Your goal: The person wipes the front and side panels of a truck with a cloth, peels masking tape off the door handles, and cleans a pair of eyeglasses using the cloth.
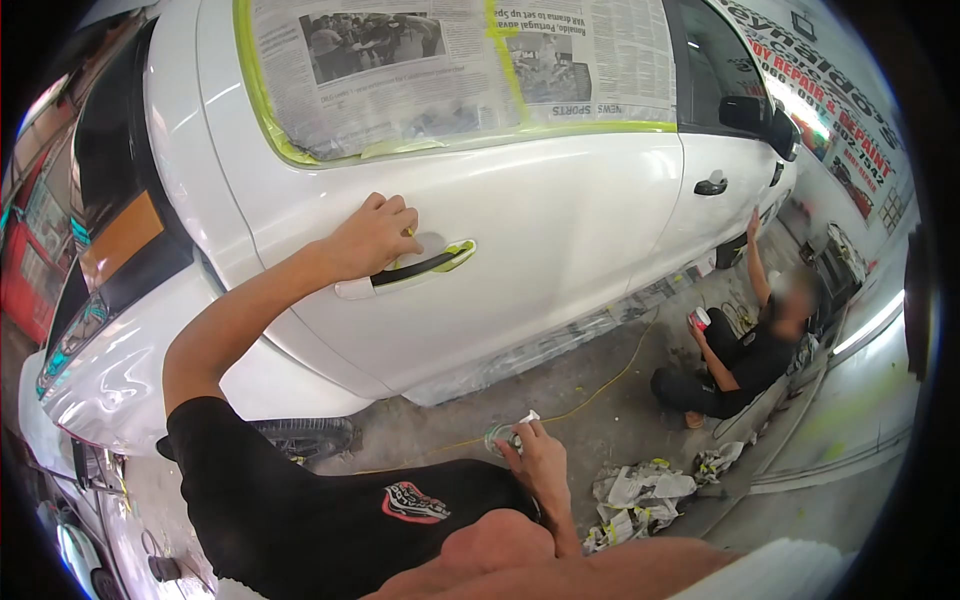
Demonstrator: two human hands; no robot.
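My left hand (378, 240) is raised against the white car door (560, 220), its fingers curled together just above the black door handle (428, 266). A speck of yellow-green shows at its fingertips, too small to name. Yellow-green masking tape (462, 254) edges the handle. Lower down, in front of my black shirt, my right hand (540, 462) is closed on a round, clear-greenish thing (497, 437) with a white piece beside it; its exact kind is unclear. Newspaper (400, 85) held by yellow-green tape covers the window above.
A co-worker (765, 345) crouches at the right, one hand up to the car, the other holding a small can (699, 319). Crumpled newspaper (645, 495) and a yellow cord (620, 375) lie on the floor. The side mirror (755, 118) sticks out at upper right.
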